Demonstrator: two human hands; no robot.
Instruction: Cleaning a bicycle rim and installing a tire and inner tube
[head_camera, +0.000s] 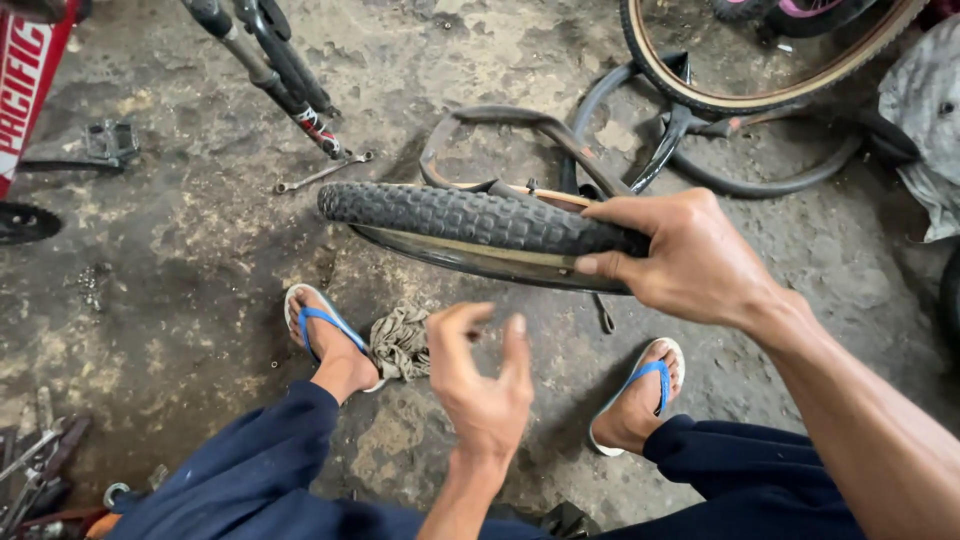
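A spanner (322, 173) lies on the floor (180, 260), a rag (400, 342) between the feet. The left hand (482, 385) hovers with fingers apart, empty. The right hand (680, 255) clamps the tyre (470, 222) above the floor; it looks light, floppy, grippy, best held at the tread

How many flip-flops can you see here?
2. One flip-flop is on the foot at left beside a crumpled rag; the other flip-flop is on the foot at right, below the tyre held by the right hand.

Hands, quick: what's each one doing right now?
Left hand: open, fingers curled, holding nothing.
Right hand: closed on the knobby bicycle tire.
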